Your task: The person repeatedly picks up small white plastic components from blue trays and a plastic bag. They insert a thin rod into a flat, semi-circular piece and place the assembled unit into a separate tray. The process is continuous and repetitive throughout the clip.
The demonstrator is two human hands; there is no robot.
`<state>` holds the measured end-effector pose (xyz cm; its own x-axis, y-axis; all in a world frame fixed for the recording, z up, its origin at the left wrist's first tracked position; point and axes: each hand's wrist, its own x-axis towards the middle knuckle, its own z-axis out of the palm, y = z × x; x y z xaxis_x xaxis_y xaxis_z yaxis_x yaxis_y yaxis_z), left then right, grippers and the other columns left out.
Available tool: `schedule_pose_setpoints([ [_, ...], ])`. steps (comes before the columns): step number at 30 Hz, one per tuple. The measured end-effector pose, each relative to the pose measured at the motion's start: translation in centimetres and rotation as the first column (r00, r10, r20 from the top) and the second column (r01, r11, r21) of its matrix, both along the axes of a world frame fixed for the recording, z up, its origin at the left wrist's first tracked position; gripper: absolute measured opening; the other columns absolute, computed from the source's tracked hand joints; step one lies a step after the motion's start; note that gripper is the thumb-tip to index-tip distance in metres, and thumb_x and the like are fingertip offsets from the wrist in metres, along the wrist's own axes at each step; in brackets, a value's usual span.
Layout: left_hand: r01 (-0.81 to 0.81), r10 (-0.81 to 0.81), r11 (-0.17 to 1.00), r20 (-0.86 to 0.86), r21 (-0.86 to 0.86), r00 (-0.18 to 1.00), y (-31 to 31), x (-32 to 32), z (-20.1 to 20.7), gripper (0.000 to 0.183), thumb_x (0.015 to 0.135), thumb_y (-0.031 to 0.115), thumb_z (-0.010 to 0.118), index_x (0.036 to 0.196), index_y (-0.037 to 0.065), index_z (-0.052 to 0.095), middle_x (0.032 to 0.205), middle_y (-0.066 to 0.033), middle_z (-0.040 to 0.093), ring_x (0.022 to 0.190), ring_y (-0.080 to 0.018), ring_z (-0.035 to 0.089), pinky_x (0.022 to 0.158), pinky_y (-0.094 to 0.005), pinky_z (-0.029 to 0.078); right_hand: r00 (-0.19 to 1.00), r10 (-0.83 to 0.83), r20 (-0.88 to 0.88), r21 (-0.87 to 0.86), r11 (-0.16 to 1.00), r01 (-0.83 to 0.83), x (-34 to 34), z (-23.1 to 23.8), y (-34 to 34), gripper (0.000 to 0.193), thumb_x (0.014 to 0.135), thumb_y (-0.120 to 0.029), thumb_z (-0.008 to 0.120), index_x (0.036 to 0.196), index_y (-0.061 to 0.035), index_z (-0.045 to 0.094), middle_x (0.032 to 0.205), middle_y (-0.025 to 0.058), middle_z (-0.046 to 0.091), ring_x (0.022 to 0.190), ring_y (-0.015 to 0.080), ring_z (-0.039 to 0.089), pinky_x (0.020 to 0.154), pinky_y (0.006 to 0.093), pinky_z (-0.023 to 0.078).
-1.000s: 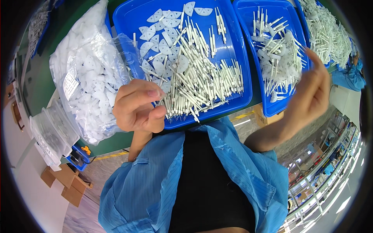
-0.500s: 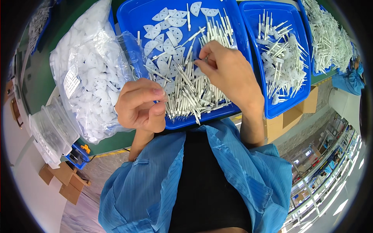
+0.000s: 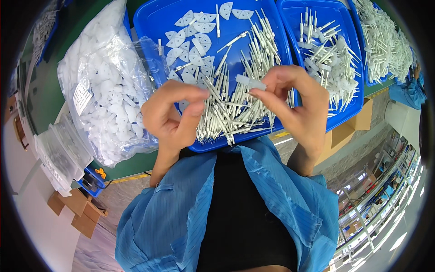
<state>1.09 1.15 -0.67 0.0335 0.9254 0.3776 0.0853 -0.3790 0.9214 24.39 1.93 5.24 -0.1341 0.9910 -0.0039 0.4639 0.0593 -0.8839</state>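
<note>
My right hand (image 3: 297, 104) pinches a translucent white plastic piece (image 3: 250, 82) between thumb and forefinger, above the right part of a blue tray (image 3: 147, 20). My left hand (image 3: 174, 113) is closed in a pinch over the tray's near left part. What its fingertips hold, if anything, I cannot make out. Under both hands lie many thin white rods (image 3: 226, 113) with metallic tips, some heaped and some lying crosswise. White fan-shaped pieces with small holes (image 3: 204, 41) are scattered over the tray's far left.
A clear bag of white pieces (image 3: 108, 90) stands left of the tray. To the right, a second blue tray (image 3: 337, 121) holds rods joined to white pieces, with another heap (image 3: 383, 50) beyond. Open cardboard boxes (image 3: 358, 127) stand below the table's right edge.
My right hand has drawn back from the rods toward the near right, and the white piece now shows in its fingers. My left hand has shifted slightly right.
</note>
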Motion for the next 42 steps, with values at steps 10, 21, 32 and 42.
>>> schedule_pose_setpoints([
  [10,0.093,0.029,0.942,0.354,-0.323,0.935,-0.4,1.9,1.6,0.025,0.099,0.011,0.061,0.114,-0.009,0.067,0.101,-0.0186,0.072,0.079,-0.0199,0.071,0.060,-0.0266,0.058,0.956,0.291,0.043,0.502,0.821,-0.272,-3.1,-1.2,2.0,0.023,0.078,-0.004,0.077,0.100,-0.0004,0.069,0.098,0.0123,0.069,0.088,0.0283,0.067,0.073,0.0367,0.055],
  [21,0.107,-0.054,0.967,0.225,-0.233,0.973,-0.4,0.8,1.3,0.021,0.097,0.009,0.063,0.108,-0.007,0.071,0.108,-0.0186,0.066,0.084,-0.0189,0.068,0.061,-0.0263,0.060,0.803,0.199,0.562,0.321,0.842,-0.434,-3.2,-3.7,9.2,0.024,0.084,-0.004,0.066,0.108,-0.0064,0.069,0.103,0.0108,0.059,0.098,0.0299,0.059,0.086,0.0397,0.048],
  [32,0.100,0.048,0.915,0.351,-0.391,0.935,-0.2,1.5,1.5,0.031,0.101,0.011,0.056,0.128,-0.004,0.061,0.113,-0.0203,0.065,0.084,-0.0192,0.070,0.060,-0.0260,0.060,0.911,0.273,0.310,0.265,0.895,-0.358,-2.7,-5.8,6.5,0.019,0.078,0.002,0.067,0.096,-0.0010,0.069,0.098,0.0093,0.065,0.097,0.0290,0.065,0.083,0.0392,0.054],
  [42,0.107,0.054,0.932,0.426,-0.345,0.903,-0.2,1.8,1.0,0.043,0.100,0.005,0.056,0.141,-0.001,0.044,0.114,-0.0214,0.065,0.084,-0.0195,0.070,0.063,-0.0265,0.059,0.828,0.194,0.526,0.369,0.825,-0.428,-2.3,-5.6,5.7,0.013,0.079,-0.005,0.069,0.091,-0.0035,0.065,0.098,0.0074,0.066,0.094,0.0254,0.065,0.076,0.0403,0.052],
])
